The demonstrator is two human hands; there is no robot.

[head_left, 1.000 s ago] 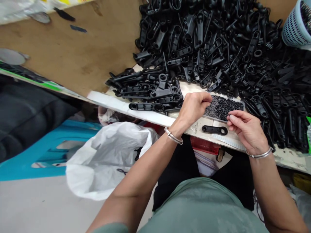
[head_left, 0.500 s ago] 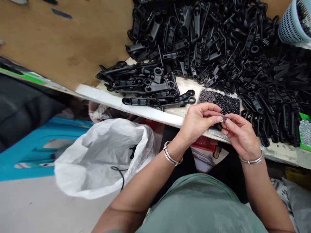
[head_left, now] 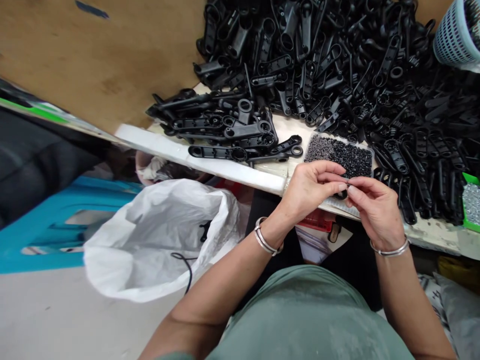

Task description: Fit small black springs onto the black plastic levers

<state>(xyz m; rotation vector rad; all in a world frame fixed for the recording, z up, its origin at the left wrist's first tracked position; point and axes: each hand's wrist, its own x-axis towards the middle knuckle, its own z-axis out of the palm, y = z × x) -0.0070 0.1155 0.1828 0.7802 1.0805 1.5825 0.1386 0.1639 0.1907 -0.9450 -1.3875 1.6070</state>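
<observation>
My left hand (head_left: 308,189) and my right hand (head_left: 376,202) meet fingertip to fingertip over the bench's front edge. Both are closed in a pinch around a small black plastic part (head_left: 342,194), mostly covered by the fingers. Just behind them lies a shallow clear box (head_left: 372,162) holding tiny grey pieces on its left side and tiny black pieces on its right. To the left of the box, long black plastic arms with ring ends (head_left: 217,152) lie in a loose pile.
A large heap of similar black parts (head_left: 300,55) covers the back of the bench. At the far right stand a blue perforated basket (head_left: 452,37) and a green tray (head_left: 466,220) of small metal pieces. An open white sack (head_left: 112,255) sits below the bench's front edge, left.
The view has shifted slightly. My fingers have turned a little at the pinch, and a bit more of the small black part shows between them.
</observation>
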